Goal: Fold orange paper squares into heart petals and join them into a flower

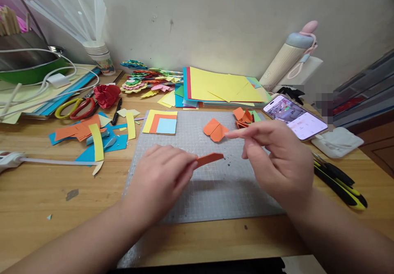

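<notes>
Pinched between the thumb and fingers of my left hand [164,173] is a folded orange piece of paper [211,159], seen nearly edge-on above the grey cutting mat [197,208]. My right hand [277,159] hovers to its right, index finger stretched out to the left and thumb apart, with nothing visible in it. Just beyond that fingertip lies an orange paper heart [214,129] on the mat. More folded orange paper [243,116] sits behind my right hand, partly covered by it. A stack of yellow, orange and light blue paper squares [149,123] rests at the mat's far left.
Paper scraps [98,142], scissors [74,109] and a black pen [117,112] lie on the left. Coloured sheets [221,83] are piled along the wall. At right are a lit phone [294,116], a white case [337,142] and a black-and-yellow utility knife [341,183].
</notes>
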Tool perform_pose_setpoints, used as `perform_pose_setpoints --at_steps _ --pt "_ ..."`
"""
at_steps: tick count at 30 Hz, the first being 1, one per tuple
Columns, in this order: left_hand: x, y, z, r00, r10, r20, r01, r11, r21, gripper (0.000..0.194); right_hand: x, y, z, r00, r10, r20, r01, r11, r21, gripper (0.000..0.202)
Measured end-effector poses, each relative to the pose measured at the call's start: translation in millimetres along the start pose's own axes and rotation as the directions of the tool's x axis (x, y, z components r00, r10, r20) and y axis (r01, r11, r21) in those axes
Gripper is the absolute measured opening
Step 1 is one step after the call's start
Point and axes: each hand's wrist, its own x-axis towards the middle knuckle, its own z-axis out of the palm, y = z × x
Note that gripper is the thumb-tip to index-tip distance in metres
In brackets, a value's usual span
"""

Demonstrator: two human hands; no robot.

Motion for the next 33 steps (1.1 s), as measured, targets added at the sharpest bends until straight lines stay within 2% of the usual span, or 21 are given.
perform_pose_setpoints --at_steps 1,2,3,4,6,7,8,9,11,12,13,16,18,20,21,23,25,28,31,33 --pt "1 0 -2.1 0.984 -0.173 -0.034 0.164 0.972 -0.169 0.012 -2 2 4 0.997 -0.036 -0.07 0.04 0.998 0.044 0.019" --pt "2 -1 -3.2 0.94 -0.34 -0.001 0.319 0.882 -0.347 0.012 -5 3 8 0.994 -0.061 -0.094 0.069 0.994 0.083 0.022" --pt "3 -2 -3.3 0.879 -0.471 0.081 0.445 0.743 -0.5 0.014 -8 5 13 0.995 -0.056 -0.077 0.065 0.99 0.123 0.024" --pt "4 -3 -2.5 0.816 -0.549 0.182 0.532 0.587 -0.61 0.017 -11 6 19 0.999 -0.016 -0.04 0.023 0.986 0.167 0.025" --pt "6 -6 1.0 0.73 -0.591 0.344 0.614 0.346 -0.709 0.024 -16 8 29 0.981 0.148 0.123 -0.181 0.925 0.333 0.024" --pt "6 -7 3.2 0.711 -0.583 0.392 0.632 0.287 -0.72 0.026 -17 9 34 0.937 0.235 0.258 -0.328 0.845 0.422 0.023" --pt "6 -7 5.2 0.706 -0.562 0.432 0.647 0.264 -0.715 0.026 -18 9 38 0.865 0.291 0.41 -0.478 0.728 0.492 0.025" --pt "6 -7 7.1 0.708 -0.527 0.47 0.662 0.265 -0.701 0.025 -19 8 42 0.775 0.32 0.544 -0.611 0.597 0.52 0.029" --pt "5 -7 9.7 0.724 -0.441 0.531 0.68 0.322 -0.659 0.022 -18 6 48 0.628 0.324 0.707 -0.768 0.405 0.497 0.032" --pt "4 -6 10.4 0.733 -0.411 0.542 0.677 0.364 -0.64 0.021 -18 6 49 0.587 0.327 0.741 -0.802 0.362 0.476 0.031" --pt "3 -6 10.7 0.745 -0.4 0.534 0.666 0.405 -0.627 0.02 -17 5 51 0.57 0.333 0.751 -0.815 0.349 0.463 0.029" --pt "1 -7 8.6 0.778 -0.401 0.483 0.627 0.477 -0.615 0.021 -17 6 52 0.598 0.378 0.707 -0.798 0.366 0.479 0.026" --pt "1 -10 5.2 0.771 -0.379 0.511 0.635 0.515 -0.576 0.018 -16 8 50 0.639 0.411 0.65 -0.767 0.407 0.497 0.025" --pt "0 -12 1.3 0.758 -0.361 0.543 0.637 0.587 -0.499 0.022 -15 10 45 0.648 0.387 0.655 -0.747 0.488 0.451 0.022" --pt "-1 -12 -0.3 0.758 -0.352 0.55 0.626 0.629 -0.461 0.023 -14 10 43 0.632 0.358 0.688 -0.745 0.526 0.41 0.02" --pt "-2 -13 -2.5 0.766 -0.314 0.561 0.585 0.701 -0.407 0.021 -12 10 37 0.56 0.29 0.776 -0.755 0.565 0.333 0.016" --pt "-4 -11 -3.1 0.765 -0.266 0.586 0.553 0.739 -0.386 0.019 -11 8 34 0.508 0.255 0.823 -0.752 0.597 0.28 0.016" --pt "-6 -9 -2.9 0.754 -0.26 0.603 0.576 0.703 -0.417 0.02 -14 4 34 0.486 0.26 0.834 -0.74 0.63 0.234 0.013" --pt "-4 -7 -5.2 0.746 -0.287 0.601 0.634 0.581 -0.51 0.023 -19 3 37 0.443 0.27 0.855 -0.828 0.489 0.275 0.02" --pt "-2 -7 -7.8 0.741 -0.298 0.601 0.655 0.517 -0.551 0.023 -20 6 38 0.436 0.27 0.859 -0.858 0.413 0.306 0.022"
